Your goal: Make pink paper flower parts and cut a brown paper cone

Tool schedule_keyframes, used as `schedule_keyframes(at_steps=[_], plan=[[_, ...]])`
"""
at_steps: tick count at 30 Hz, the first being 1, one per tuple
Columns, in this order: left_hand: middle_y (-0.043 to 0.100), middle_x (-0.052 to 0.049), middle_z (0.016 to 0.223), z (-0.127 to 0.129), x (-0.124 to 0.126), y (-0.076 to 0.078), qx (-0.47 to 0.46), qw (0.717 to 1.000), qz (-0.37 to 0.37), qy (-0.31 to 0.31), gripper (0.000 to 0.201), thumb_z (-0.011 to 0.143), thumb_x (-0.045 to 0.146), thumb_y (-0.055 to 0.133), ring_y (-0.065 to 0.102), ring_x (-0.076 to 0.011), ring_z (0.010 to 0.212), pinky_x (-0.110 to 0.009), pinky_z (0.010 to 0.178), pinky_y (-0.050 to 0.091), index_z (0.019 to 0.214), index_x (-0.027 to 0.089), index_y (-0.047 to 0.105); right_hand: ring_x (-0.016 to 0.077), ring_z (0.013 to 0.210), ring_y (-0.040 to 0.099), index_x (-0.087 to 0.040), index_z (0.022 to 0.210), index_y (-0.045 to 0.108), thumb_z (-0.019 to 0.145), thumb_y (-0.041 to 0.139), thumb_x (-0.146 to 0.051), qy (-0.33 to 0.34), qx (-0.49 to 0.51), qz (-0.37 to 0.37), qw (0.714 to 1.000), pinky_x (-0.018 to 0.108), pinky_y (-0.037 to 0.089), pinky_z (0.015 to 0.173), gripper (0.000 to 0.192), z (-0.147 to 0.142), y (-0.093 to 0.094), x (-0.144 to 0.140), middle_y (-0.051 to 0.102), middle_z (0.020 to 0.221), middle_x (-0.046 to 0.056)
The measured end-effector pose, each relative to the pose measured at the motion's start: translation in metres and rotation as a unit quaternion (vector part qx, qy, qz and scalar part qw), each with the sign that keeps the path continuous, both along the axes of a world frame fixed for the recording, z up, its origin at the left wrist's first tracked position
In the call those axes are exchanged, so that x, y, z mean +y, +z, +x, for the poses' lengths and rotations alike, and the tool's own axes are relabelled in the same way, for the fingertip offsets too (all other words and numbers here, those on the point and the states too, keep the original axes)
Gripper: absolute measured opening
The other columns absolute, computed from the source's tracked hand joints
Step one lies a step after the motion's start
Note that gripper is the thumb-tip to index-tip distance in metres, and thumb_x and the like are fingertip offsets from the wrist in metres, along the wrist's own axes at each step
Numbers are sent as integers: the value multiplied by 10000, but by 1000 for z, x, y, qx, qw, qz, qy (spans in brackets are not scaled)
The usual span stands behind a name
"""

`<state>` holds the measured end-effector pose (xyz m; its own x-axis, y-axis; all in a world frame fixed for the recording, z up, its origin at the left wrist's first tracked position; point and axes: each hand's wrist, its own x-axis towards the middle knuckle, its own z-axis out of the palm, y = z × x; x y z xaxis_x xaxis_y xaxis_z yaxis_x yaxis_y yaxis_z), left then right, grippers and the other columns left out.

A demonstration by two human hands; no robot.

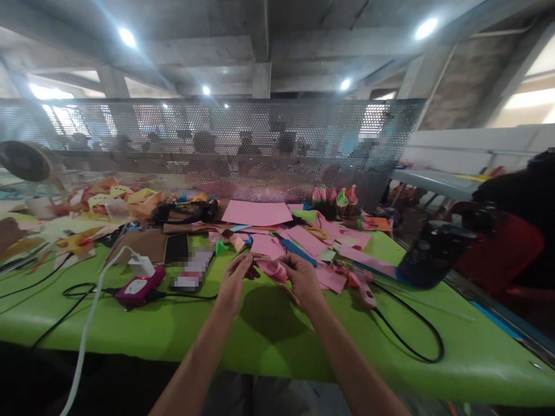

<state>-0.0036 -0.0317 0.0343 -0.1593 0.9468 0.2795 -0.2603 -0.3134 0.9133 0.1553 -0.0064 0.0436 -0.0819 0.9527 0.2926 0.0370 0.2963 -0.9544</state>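
The left hand (233,281) and the right hand (302,279) both pinch a small pink paper piece (271,269), which sits between them just above the green surface (269,341), near scattered pink sheets (303,240).

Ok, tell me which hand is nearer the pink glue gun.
Right. The right hand sits just left of the pink glue gun; the left hand is farther left, beyond the pink paper roll.

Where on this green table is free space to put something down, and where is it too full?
Bare green table lies near the front edge, between the white cable and the black cord loop, below both hands holding a pink paper piece. Left hand, right hand. Crowded: the pink sheets behind, the phone and charger at left.
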Motion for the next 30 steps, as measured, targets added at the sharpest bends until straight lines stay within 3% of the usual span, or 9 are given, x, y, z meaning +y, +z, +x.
schedule_keyframes(at_steps=[6,17,30], plan=[[647,6,662,2,1,1,14,1000,-2,11,209,732,364,691,555,-96,571,-205,574,421,814,173,710,175,655,561,-170,728,651,707,679,-377,-1,-19,3,1000,285,449,630,210,0,3,-2,650,695,23],[578,33,604,0,5,-2,19,999,-1,38,208,725,372,686,525,-93,556,-201,566,416,717,167,650,186,681,567,-172,717,645,727,643,-364,1,-50,23,999,291,443,645,192,-1,7,-6,649,712,32],[571,42,612,0,7,-2,29,999,-9,46,245,729,408,680,553,-92,532,-206,544,422,733,175,607,182,658,556,-183,699,630,717,647,-375,-25,-60,41,997,285,432,625,193,-1,10,-6,629,670,17]])
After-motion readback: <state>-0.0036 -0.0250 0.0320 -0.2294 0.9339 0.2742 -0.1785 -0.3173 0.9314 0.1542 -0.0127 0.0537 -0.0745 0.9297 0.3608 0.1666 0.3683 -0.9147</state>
